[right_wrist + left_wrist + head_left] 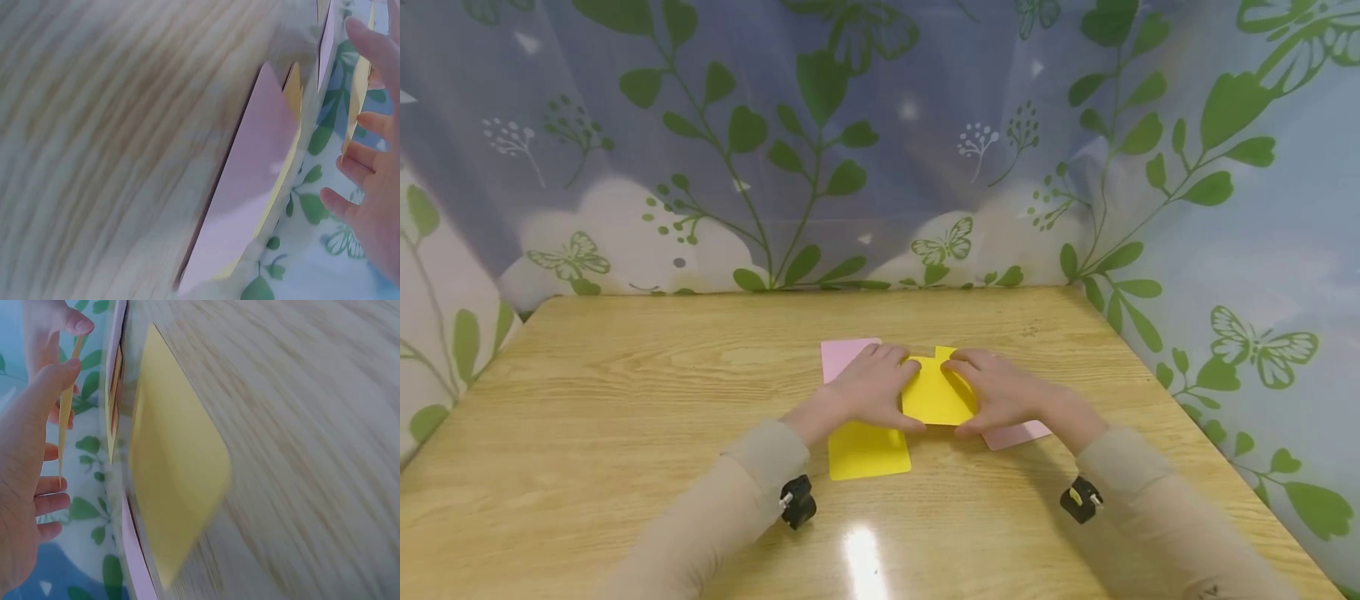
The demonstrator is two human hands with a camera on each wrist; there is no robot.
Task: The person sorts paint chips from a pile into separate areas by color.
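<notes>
A yellow card (936,398) is held between both hands, raised off the table. My left hand (874,387) grips its left edge, thumb near the front corner and fingers toward the back. On the opposite edge, my right hand (1006,392) holds it likewise. Both wrist views show this card edge-on, a thin strip (66,412) beside the left hand and again (358,87) beside the right. Below the left hand lies a yellow card (868,452), with a pink card (842,357) behind it. Partly under the right hand lies another pink card (1017,435), overlapping yellow card (292,94).
The cards lie on a light wood-grain table (662,400). A curtain (880,150) printed with leaves and butterflies hangs behind and along the sides. Small black devices (797,502) are worn at both wrists. Light glares off the table's front.
</notes>
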